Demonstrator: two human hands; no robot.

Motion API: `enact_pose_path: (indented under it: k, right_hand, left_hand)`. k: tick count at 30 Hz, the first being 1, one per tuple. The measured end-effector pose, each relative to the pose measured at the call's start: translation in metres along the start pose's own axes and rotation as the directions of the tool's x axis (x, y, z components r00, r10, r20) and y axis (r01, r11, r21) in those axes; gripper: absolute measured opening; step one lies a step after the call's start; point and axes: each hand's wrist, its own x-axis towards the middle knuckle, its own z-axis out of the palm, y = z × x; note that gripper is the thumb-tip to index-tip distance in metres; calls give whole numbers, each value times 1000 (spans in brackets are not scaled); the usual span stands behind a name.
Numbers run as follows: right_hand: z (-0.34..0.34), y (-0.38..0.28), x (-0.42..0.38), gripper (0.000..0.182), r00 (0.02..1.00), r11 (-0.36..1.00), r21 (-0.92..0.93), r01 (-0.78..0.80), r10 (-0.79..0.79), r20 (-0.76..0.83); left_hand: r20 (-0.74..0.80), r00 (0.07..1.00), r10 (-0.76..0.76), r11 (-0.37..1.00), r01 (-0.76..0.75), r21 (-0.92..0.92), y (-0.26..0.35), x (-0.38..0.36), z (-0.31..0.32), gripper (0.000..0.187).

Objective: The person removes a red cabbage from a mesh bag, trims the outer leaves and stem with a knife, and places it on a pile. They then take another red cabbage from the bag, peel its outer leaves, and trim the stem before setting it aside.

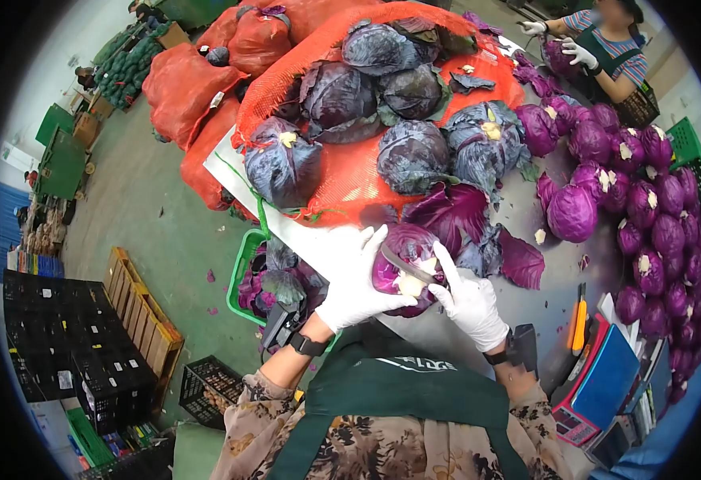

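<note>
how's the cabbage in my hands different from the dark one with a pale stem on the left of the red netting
The held cabbage is bright purple, while the dark cabbage is dusky blue-purple.
The held cabbage looks smaller; the dark cabbage looks bulkier.
A curved knife blade lies across the held cabbage by its stem, while the dark cabbage has no blade on it.
Both show a pale stem end.
</note>
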Motion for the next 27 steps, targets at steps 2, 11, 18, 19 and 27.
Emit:
enact_pose_path:
  k: [2, 11, 18, 19, 27]
  right_hand:
    - [2, -1, 3, 68, 999, 1000, -14, -9, 9, -50]
    - [-7, 6, 10, 54, 994, 999, -48, 1, -6, -105]
    - [-8, 31, 20, 36, 947, 995, 17, 94, -84, -311]
    - [-5, 61, 32, 35, 904, 984, 176, 40, 40, -426]
    - [-26, 32, 22, 69, 955, 829, 496, -258, 298, -2]
  left_hand:
    - [-7, 1000, -1, 1000, 1, 0, 0, 1, -1, 118]
    - [-21, 999, -33, 999, 33, 32, 7, 1, 0, 118]
    - [2, 997, -71, 997, 71, 42, 7, 0, 2, 120]
    - [46, 995, -86, 996, 84, 30, 10, -5, 2, 120]
    - [73, 997, -30, 998, 34, -46, 13, -9, 6, 117]
